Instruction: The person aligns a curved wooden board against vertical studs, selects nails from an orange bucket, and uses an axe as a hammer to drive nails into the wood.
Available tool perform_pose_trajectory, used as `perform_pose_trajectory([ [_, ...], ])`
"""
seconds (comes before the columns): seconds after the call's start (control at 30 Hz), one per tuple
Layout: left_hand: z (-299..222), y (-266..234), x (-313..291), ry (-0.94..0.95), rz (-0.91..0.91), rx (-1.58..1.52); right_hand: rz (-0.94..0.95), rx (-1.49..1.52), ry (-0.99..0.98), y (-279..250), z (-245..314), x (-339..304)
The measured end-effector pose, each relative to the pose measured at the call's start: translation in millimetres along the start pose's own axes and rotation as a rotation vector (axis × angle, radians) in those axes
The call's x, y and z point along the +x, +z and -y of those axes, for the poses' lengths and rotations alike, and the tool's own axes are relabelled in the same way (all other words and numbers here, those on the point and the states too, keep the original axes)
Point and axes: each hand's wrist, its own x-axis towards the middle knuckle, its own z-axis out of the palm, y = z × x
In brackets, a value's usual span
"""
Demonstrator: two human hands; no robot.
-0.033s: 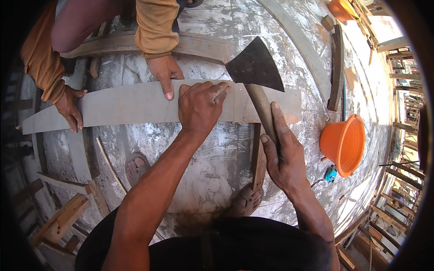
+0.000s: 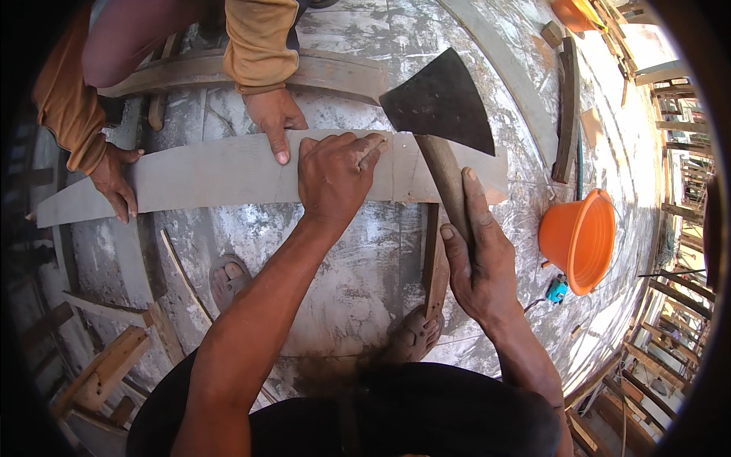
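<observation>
A long grey curved board [image 2: 221, 174] lies crosswise in front of me, tapering at its left end. My left hand [image 2: 335, 174] is closed and rests on the board, thumb and forefinger pinched near a seam; whatever is between them is too small to make out. In my right hand [image 2: 481, 263] is the wooden handle [image 2: 448, 183] of an axe, its dark wide head [image 2: 440, 103] above the board's right part. Another person's hand [image 2: 276, 122] presses on the board beside my left hand, and that person's other hand [image 2: 114, 183] holds its left part.
An orange bucket [image 2: 576, 242] stands at right, with a small teal tool [image 2: 557, 288] near it. A wooden beam [image 2: 335, 75] lies beyond the board. Scrap wood [image 2: 103, 369] is piled at lower left, and more timber [image 2: 662, 358] lies along the right. My sandalled feet [image 2: 415, 335] are below the board.
The axe head has shifted slightly up and to the right and looks a little larger, and my right hand has moved slightly with it. My left hand stays at the same spot on the board.
</observation>
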Motion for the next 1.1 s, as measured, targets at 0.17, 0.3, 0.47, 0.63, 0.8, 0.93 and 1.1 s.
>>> perform_pose_trajectory([
  [0.17,-8.1,0.8,5.9,-0.100,0.065,-0.035,0.126,-0.142,0.087,3.5,-15.0,5.3],
  [0.3,-8.7,-5.8,1.1,-0.074,0.124,0.047,0.068,-0.062,0.112,0.4,-15.1,-7.2],
  [0.47,-6.8,-21.8,3.0,0.122,0.398,0.209,0.006,0.065,0.131,2.5,-24.7,-16.0],
  [0.63,9.5,-31.4,15.0,0.259,0.509,0.204,-0.057,0.085,0.122,-2.2,-29.2,-11.8],
  [0.8,17.6,-27.3,12.1,0.297,0.456,0.164,-0.033,0.071,0.089,-0.5,-28.4,-10.2],
  [0.93,13.9,-30.6,16.2,0.280,0.496,0.145,-0.002,0.028,0.008,-10.6,-6.3,-6.3],
  [1.1,9.1,-33.1,17.5,0.254,0.530,0.184,0.071,-0.157,-0.027,3.7,-12.9,-5.0],
])
